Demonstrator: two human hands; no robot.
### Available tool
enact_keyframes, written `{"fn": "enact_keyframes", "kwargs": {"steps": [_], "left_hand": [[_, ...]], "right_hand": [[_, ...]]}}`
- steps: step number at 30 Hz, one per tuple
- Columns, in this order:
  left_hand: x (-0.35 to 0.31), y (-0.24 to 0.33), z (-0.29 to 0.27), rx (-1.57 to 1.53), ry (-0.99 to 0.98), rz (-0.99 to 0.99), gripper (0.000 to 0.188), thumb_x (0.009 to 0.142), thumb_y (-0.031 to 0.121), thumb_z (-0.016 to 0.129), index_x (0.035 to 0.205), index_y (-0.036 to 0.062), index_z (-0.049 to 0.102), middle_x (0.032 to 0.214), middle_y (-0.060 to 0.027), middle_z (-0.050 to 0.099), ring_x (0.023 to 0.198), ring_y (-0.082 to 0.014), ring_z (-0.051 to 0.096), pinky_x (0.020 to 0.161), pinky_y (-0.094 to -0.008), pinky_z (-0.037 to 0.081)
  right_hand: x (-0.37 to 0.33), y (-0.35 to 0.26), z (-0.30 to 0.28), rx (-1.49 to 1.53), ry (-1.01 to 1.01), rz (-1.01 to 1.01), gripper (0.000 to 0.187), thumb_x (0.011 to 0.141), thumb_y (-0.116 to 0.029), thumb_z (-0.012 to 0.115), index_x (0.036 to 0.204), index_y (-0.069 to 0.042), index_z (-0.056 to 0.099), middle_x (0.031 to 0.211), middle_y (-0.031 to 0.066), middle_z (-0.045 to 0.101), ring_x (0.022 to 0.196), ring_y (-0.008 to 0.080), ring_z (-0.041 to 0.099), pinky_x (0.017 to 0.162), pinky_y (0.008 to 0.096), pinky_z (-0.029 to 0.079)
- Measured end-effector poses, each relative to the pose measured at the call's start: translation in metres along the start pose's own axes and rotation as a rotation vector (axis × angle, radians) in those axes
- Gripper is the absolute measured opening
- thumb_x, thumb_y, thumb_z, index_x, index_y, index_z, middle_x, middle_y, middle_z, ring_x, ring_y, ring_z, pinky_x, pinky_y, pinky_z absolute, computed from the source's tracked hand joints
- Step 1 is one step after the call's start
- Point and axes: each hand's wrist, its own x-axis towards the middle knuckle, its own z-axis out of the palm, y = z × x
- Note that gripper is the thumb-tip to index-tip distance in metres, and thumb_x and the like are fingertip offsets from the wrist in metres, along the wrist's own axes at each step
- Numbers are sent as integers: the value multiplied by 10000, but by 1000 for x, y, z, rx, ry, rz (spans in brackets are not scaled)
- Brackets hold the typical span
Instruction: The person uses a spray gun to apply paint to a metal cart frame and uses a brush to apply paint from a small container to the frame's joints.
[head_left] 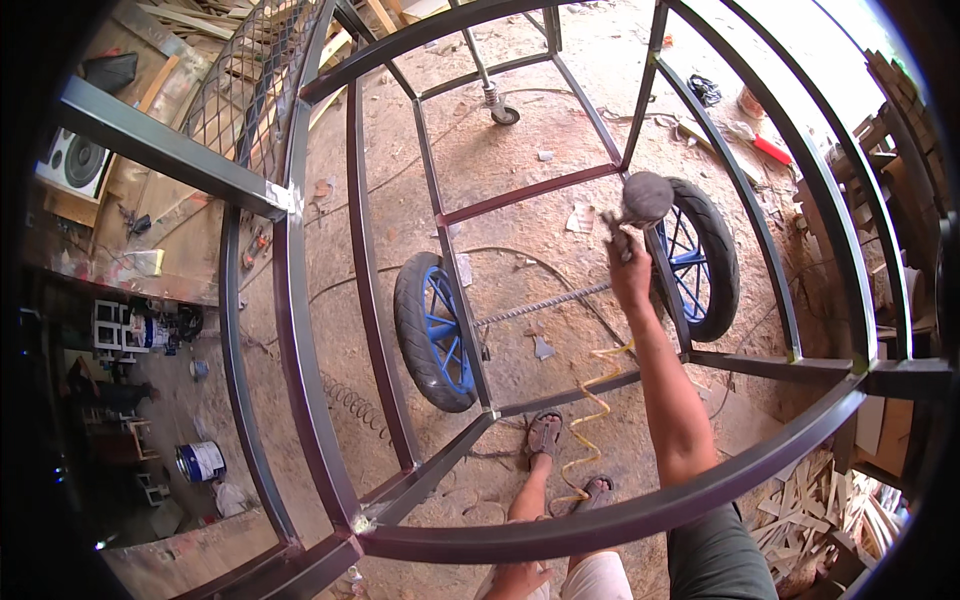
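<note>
My right hand (628, 252) reaches forward inside a dark metal tube frame (535, 190), its fingers closed round a spray gun with a round grey cup (648, 197) on top. The cup hides most of the gun. A yellow coiled hose (590, 400) runs up from the floor and passes out of sight behind my right forearm. The gun is beside an upright of the frame, close to the right wheel (712, 262), which has a black tyre and blue spokes. My left hand (517, 578) is low at the bottom edge, by my pale shorts; its fingers do not show clearly.
Another blue-spoked wheel (408, 335) stands left, with a twisted rod (545, 303) between the wheels. A small caster (506, 115) supports the far end. Frame bars curve close around me. Scrap wood (790, 520) lies right; a paint bucket (200, 461) and speaker (75, 160) are left.
</note>
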Motion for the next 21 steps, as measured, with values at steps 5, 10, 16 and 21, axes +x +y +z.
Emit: {"fn": "enact_keyframes", "kwargs": {"steps": [5,10,16,21], "left_hand": [[7,4,-16,-104,-268,-2,698,754,439,779,1240,2,530,1307,-167,559,1327,-293,445,1082,-594,247],[-10,17,12,-107,-316,-49,654,753,433,784,1194,19,534,1278,-137,570,1325,-288,446,1063,-600,259],[-67,21,52,-110,-461,-231,851,775,493,748,1391,3,423,1354,-162,552,1353,-323,429,1108,-669,206],[-101,-15,4,-342,-323,-375,760,766,463,774,1291,-6,487,1219,-214,610,1256,-366,504,1079,-567,306]], "right_hand": [[-109,-53,-40,49,-381,183,334,879,-187,739,1156,-12,674,903,237,702,810,363,705,716,409,523],[-208,-78,-122,79,-435,75,322,858,-137,739,1143,-2,672,990,235,699,940,417,681,798,409,532],[-295,-97,-227,-32,-520,312,332,864,-146,737,1165,-20,674,1009,211,705,900,348,691,780,395,519],[-346,-131,-280,-68,-458,482,355,865,-123,739,1195,-17,663,1005,204,709,887,325,700,786,375,518]]}}
